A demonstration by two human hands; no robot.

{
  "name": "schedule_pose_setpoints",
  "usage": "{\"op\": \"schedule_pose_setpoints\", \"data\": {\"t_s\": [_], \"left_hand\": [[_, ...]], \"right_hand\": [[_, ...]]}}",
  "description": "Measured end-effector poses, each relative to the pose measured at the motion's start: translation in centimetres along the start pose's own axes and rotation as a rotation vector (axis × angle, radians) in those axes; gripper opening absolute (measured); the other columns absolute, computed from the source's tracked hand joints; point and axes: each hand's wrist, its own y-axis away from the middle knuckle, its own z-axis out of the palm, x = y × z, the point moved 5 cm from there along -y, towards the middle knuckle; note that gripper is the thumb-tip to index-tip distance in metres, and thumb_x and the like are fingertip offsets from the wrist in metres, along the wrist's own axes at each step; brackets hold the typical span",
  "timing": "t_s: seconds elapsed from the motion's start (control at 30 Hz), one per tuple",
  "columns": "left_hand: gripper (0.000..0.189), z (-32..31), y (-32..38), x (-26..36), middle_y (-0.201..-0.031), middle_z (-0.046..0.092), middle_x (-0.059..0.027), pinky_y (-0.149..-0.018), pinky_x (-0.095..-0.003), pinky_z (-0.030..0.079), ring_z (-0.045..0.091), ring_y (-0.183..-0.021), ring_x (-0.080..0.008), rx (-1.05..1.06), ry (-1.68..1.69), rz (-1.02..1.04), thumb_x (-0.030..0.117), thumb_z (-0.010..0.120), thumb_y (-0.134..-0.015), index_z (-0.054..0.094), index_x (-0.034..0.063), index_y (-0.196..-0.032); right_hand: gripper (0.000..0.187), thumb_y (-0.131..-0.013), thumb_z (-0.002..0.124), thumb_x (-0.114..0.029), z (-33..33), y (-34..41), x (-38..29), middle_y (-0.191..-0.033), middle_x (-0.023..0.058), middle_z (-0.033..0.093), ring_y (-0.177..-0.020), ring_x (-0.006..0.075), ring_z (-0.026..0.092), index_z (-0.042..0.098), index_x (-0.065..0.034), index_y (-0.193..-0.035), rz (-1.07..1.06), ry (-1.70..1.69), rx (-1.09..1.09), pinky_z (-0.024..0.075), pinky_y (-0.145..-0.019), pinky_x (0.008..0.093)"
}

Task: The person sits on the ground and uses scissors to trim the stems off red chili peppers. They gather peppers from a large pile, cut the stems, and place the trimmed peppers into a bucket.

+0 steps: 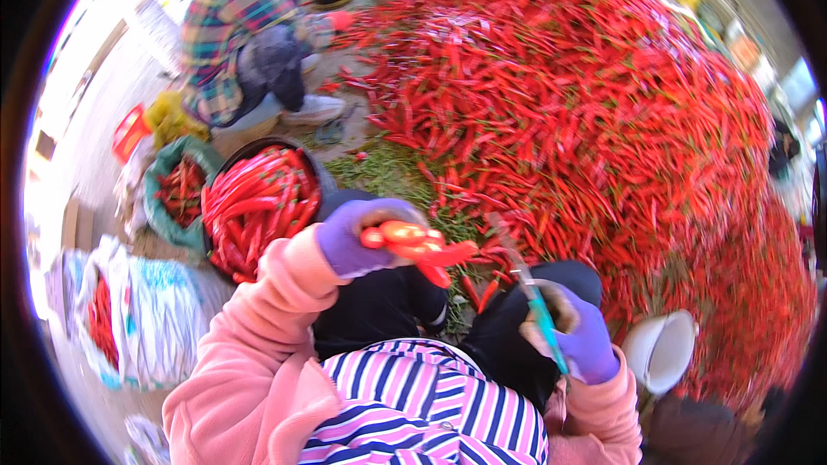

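Note:
My left hand, in a purple glove, is closed around several red chili peppers; their ends stick out to the right over my lap. In my right hand, gloved the same way, is a teal-handled knife. Its narrow blade points up and left, towards the edge of a large heap of red chili peppers, and the tip is blurred. The peppers in my left hand and the blade are apart. Just left of my left hand stands a dark bucket heaped with red peppers.
Green stems litter the ground before my knees. Left of the bucket stands a green sack of darker peppers, with a white sack below it. A white bucket lies tilted at right. Another person crouches at upper left, beside the heap.

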Motion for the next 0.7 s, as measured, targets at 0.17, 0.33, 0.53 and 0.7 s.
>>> {"op": "schedule_pose_setpoints", "data": {"t_s": [0.17, 0.33, 0.53, 0.7], "left_hand": [[0.041, 0.7, 2.1, -1.3, -0.102, 0.065, -0.0055, -0.084, -0.0305, 0.047, 0.061, -0.094, -0.0154, 0.023, 0.001, -0.246, 0.006, 0.074, -0.075, 0.059, 0.0050, -0.112], [0.033, -4.2, 5.8, -0.6, -0.106, 0.061, -0.0068, -0.090, -0.0325, 0.045, 0.058, -0.101, -0.0183, 0.338, 0.423, -0.124, 0.004, 0.071, -0.078, 0.059, 0.0053, -0.109], [0.034, -14.0, 17.6, 4.3, -0.078, 0.058, -0.0005, -0.051, -0.0220, 0.042, 0.052, -0.057, -0.0076, 1.065, -0.241, -0.158, 0.004, 0.068, -0.074, 0.058, 0.0072, -0.106], [0.041, -15.9, 24.7, 3.9, -0.069, 0.057, 0.0043, -0.042, -0.0172, 0.032, 0.044, -0.048, -0.0024, 1.282, -0.012, -0.213, 0.002, 0.071, -0.075, 0.057, 0.0143, -0.112]], "right_hand": [[0.058, -0.082, 0.067, -0.017, -1.7, -1.3, 0.9, -0.073, 0.0037, 0.052, -0.054, 0.0070, 0.048, 0.040, 0.0037, -0.130, -0.038, -0.239, 0.354, 0.0407, -0.047, 0.0172], [0.050, -0.087, 0.060, -0.010, -1.4, -2.6, 1.8, -0.073, 0.0028, 0.051, -0.055, 0.0065, 0.049, 0.041, -0.0008, -0.132, 0.042, -0.232, 0.378, 0.0428, -0.047, 0.0169], [0.046, -0.091, 0.054, -0.012, -1.0, -3.6, 1.6, -0.074, 0.0017, 0.050, -0.057, 0.0069, 0.049, 0.039, 0.0002, -0.133, -0.016, -0.159, 0.380, 0.0432, -0.046, 0.0180], [0.043, -0.096, 0.046, -0.018, -0.3, -5.5, 1.5, -0.074, 0.0015, 0.049, -0.057, 0.0060, 0.048, 0.037, 0.0005, -0.134, -0.068, -0.016, 0.338, 0.0422, -0.045, 0.0180]]}}
